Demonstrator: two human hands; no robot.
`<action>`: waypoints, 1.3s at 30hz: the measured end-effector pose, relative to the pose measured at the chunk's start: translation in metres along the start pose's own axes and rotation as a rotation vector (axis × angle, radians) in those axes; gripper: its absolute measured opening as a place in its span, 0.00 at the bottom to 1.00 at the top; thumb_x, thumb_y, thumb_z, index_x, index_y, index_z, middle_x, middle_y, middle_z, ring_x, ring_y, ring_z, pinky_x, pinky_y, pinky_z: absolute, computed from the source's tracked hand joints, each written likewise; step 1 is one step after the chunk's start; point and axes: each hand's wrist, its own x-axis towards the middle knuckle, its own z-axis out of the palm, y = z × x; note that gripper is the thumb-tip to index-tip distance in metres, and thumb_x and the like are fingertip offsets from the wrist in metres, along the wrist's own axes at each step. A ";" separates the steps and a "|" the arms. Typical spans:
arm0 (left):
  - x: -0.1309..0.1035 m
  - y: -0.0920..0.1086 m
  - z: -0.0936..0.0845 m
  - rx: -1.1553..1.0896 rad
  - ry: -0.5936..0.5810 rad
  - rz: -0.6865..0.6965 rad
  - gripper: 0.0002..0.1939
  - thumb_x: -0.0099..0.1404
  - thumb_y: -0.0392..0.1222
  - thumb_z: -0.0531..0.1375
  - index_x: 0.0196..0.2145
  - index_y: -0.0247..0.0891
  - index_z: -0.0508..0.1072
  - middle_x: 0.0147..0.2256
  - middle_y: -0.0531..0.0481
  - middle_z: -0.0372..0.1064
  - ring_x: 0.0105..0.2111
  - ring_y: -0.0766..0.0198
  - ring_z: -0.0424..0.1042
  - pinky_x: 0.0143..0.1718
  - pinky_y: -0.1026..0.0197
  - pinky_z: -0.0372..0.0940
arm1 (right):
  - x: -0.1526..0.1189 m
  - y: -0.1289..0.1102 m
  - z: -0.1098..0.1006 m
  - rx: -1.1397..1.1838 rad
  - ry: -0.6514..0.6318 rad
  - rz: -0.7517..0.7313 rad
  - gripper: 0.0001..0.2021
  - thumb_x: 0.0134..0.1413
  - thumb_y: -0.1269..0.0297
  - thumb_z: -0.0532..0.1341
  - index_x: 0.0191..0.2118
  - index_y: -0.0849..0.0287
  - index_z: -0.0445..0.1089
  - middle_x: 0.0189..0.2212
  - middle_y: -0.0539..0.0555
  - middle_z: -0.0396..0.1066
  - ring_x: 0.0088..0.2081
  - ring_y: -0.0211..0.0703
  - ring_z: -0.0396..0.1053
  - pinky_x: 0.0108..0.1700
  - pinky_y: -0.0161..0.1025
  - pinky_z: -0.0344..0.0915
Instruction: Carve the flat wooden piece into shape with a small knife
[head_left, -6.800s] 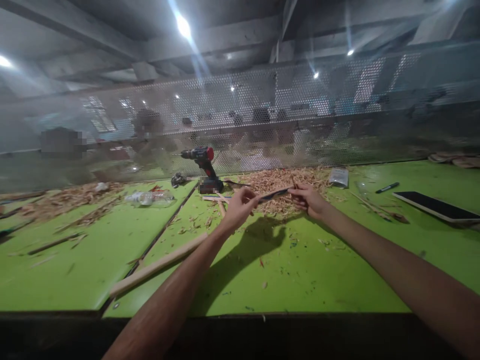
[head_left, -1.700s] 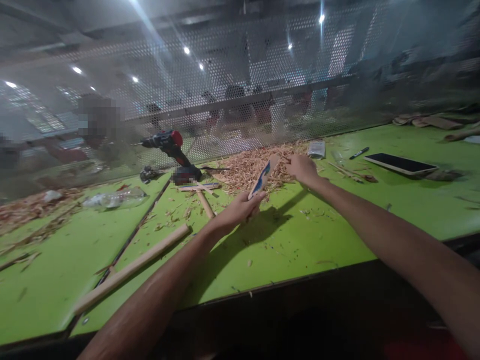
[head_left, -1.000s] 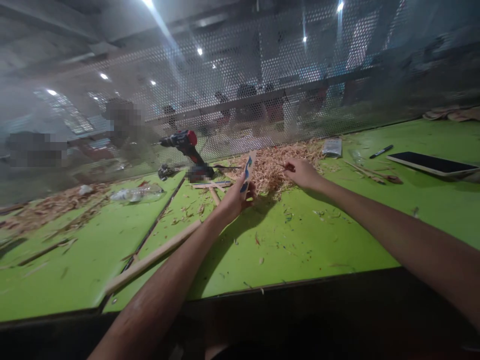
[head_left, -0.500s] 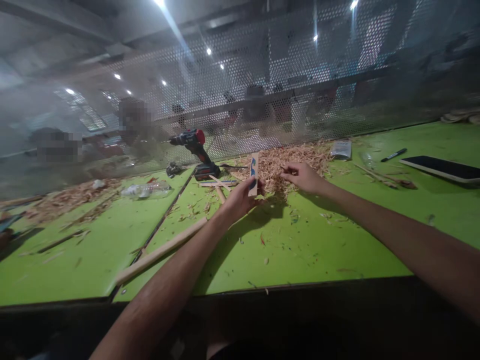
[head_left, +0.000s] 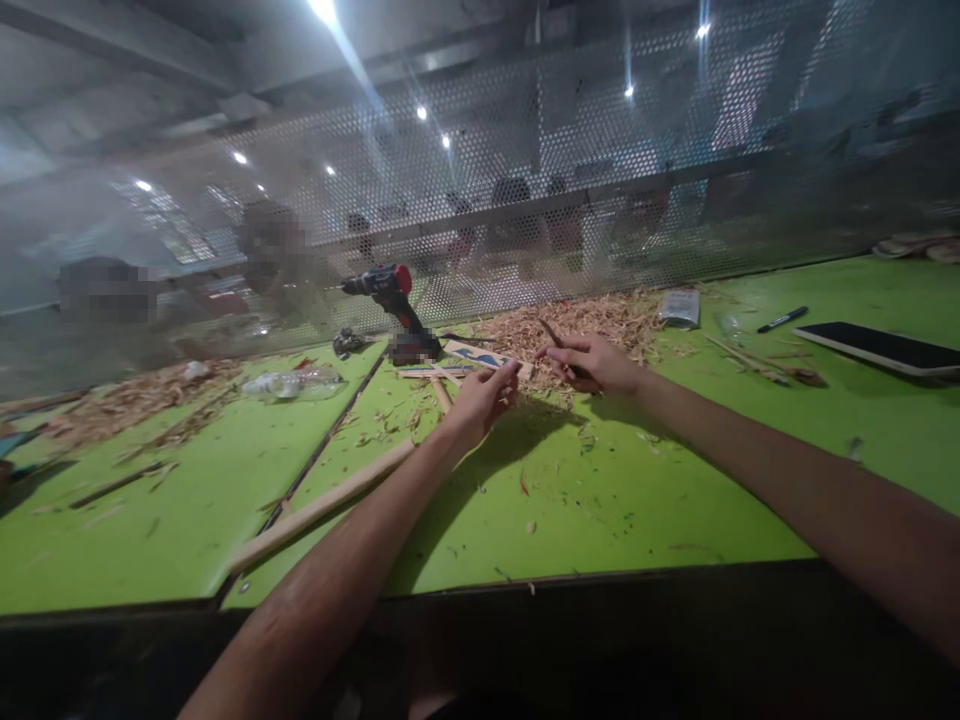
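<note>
My left hand (head_left: pixel 480 402) grips one end of a flat wooden strip (head_left: pixel 469 352) with a blue pattern on its face. The strip lies tilted, its far end pointing up and left towards the drill. Close by on the right, my right hand (head_left: pixel 596 362) is closed round a thin brown stick-like tool (head_left: pixel 551 334). Its upper end sticks out above the fingers; the other end is hidden, so I cannot tell its kind. The two hands are apart, in front of a heap of wood shavings (head_left: pixel 619 322).
A cordless drill (head_left: pixel 403 318) stands beyond my left hand. A long wooden rod (head_left: pixel 322 508) lies across the table seam. A clear plastic bottle (head_left: pixel 292 382) is at left. Rightward are a packet (head_left: pixel 679 308), a pen (head_left: pixel 782 319) and a dark tablet (head_left: pixel 885 347). Mesh screen (head_left: pixel 480 230) behind.
The wooden strip has swung from upright to leaning left, with its patterned face turned upward. My right hand has moved slightly left, and the brown tool now points up from its fingers.
</note>
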 end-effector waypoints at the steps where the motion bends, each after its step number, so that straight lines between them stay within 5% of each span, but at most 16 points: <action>1: 0.000 -0.003 0.000 0.020 0.008 0.015 0.33 0.59 0.61 0.86 0.30 0.38 0.71 0.26 0.58 0.65 0.24 0.73 0.63 0.26 0.68 0.59 | -0.002 -0.003 0.005 0.003 -0.019 -0.006 0.16 0.68 0.47 0.73 0.48 0.55 0.82 0.29 0.48 0.71 0.24 0.38 0.56 0.29 0.39 0.52; 6: 0.004 -0.016 -0.003 0.188 -0.006 0.136 0.36 0.60 0.74 0.81 0.31 0.38 0.73 0.26 0.55 0.67 0.23 0.70 0.64 0.26 0.65 0.60 | -0.004 -0.004 0.024 0.068 -0.003 0.008 0.16 0.63 0.54 0.77 0.51 0.55 0.82 0.29 0.48 0.77 0.22 0.35 0.54 0.25 0.36 0.48; 10: 0.002 -0.019 -0.005 0.544 -0.131 0.281 0.40 0.72 0.84 0.62 0.29 0.40 0.75 0.23 0.53 0.66 0.21 0.65 0.62 0.25 0.60 0.57 | 0.001 0.000 0.017 0.222 0.083 0.035 0.05 0.66 0.63 0.74 0.42 0.57 0.80 0.26 0.49 0.76 0.20 0.33 0.53 0.21 0.34 0.46; 13: -0.002 -0.012 -0.006 0.883 -0.173 0.628 0.37 0.79 0.76 0.61 0.26 0.42 0.71 0.23 0.51 0.65 0.24 0.63 0.62 0.29 0.59 0.55 | 0.004 0.000 0.008 0.316 0.189 0.083 0.07 0.69 0.70 0.71 0.36 0.59 0.77 0.22 0.49 0.72 0.19 0.31 0.51 0.19 0.32 0.46; 15: -0.004 -0.003 -0.007 1.010 -0.111 0.899 0.30 0.80 0.67 0.64 0.29 0.42 0.71 0.26 0.50 0.68 0.28 0.61 0.66 0.33 0.58 0.58 | 0.003 -0.001 0.005 0.335 0.232 0.111 0.10 0.71 0.72 0.70 0.35 0.60 0.76 0.20 0.48 0.70 0.19 0.31 0.51 0.20 0.30 0.46; 17: -0.004 0.005 -0.008 1.067 -0.020 1.028 0.22 0.78 0.61 0.70 0.36 0.42 0.75 0.34 0.47 0.73 0.34 0.58 0.70 0.38 0.57 0.62 | 0.002 -0.004 0.005 0.344 0.241 0.128 0.11 0.72 0.74 0.70 0.34 0.60 0.74 0.20 0.48 0.69 0.20 0.30 0.52 0.20 0.29 0.47; 19: -0.004 0.011 -0.009 1.096 0.012 0.942 0.20 0.72 0.57 0.75 0.45 0.41 0.77 0.41 0.45 0.75 0.40 0.55 0.73 0.41 0.56 0.65 | -0.001 -0.009 0.007 0.365 0.226 0.134 0.12 0.71 0.74 0.70 0.33 0.59 0.74 0.21 0.48 0.68 0.20 0.30 0.52 0.21 0.30 0.47; 21: -0.004 0.013 -0.009 1.083 -0.067 0.671 0.24 0.69 0.57 0.78 0.48 0.40 0.75 0.41 0.48 0.74 0.38 0.56 0.72 0.39 0.57 0.65 | -0.004 -0.014 0.011 0.392 0.195 0.117 0.11 0.70 0.73 0.70 0.33 0.59 0.74 0.21 0.49 0.68 0.20 0.31 0.52 0.21 0.31 0.48; 24: -0.006 0.011 -0.006 0.937 -0.317 0.222 0.27 0.69 0.63 0.76 0.37 0.42 0.69 0.30 0.56 0.65 0.30 0.63 0.64 0.33 0.60 0.58 | -0.009 -0.018 0.014 0.393 0.158 0.027 0.09 0.70 0.68 0.71 0.35 0.56 0.77 0.24 0.51 0.71 0.22 0.34 0.53 0.23 0.35 0.50; 26: -0.009 0.009 -0.003 0.742 -0.418 0.069 0.31 0.67 0.67 0.76 0.33 0.44 0.64 0.26 0.58 0.61 0.27 0.66 0.60 0.30 0.61 0.56 | -0.010 -0.017 0.014 0.326 0.176 -0.068 0.09 0.73 0.62 0.71 0.37 0.54 0.79 0.28 0.52 0.73 0.23 0.36 0.55 0.25 0.38 0.53; 31: -0.018 0.010 0.004 0.281 -0.509 -0.065 0.37 0.60 0.69 0.81 0.32 0.45 0.60 0.24 0.62 0.55 0.23 0.72 0.55 0.24 0.66 0.53 | -0.003 0.001 0.006 -0.155 0.331 -0.397 0.13 0.73 0.49 0.71 0.38 0.51 0.81 0.33 0.56 0.79 0.34 0.49 0.71 0.38 0.45 0.69; 35: -0.020 0.011 0.005 0.142 -0.517 -0.065 0.39 0.54 0.64 0.86 0.34 0.44 0.61 0.23 0.65 0.53 0.21 0.75 0.52 0.22 0.69 0.50 | 0.004 0.016 0.004 -0.450 0.266 -0.551 0.10 0.74 0.51 0.70 0.46 0.46 0.89 0.46 0.61 0.89 0.48 0.62 0.83 0.53 0.57 0.77; 39: -0.019 0.011 0.005 0.105 -0.485 -0.074 0.36 0.56 0.57 0.85 0.35 0.44 0.61 0.23 0.65 0.54 0.21 0.74 0.53 0.21 0.70 0.49 | 0.007 0.024 0.005 -0.594 0.215 -0.585 0.12 0.77 0.55 0.67 0.50 0.40 0.91 0.49 0.59 0.90 0.51 0.64 0.86 0.56 0.60 0.79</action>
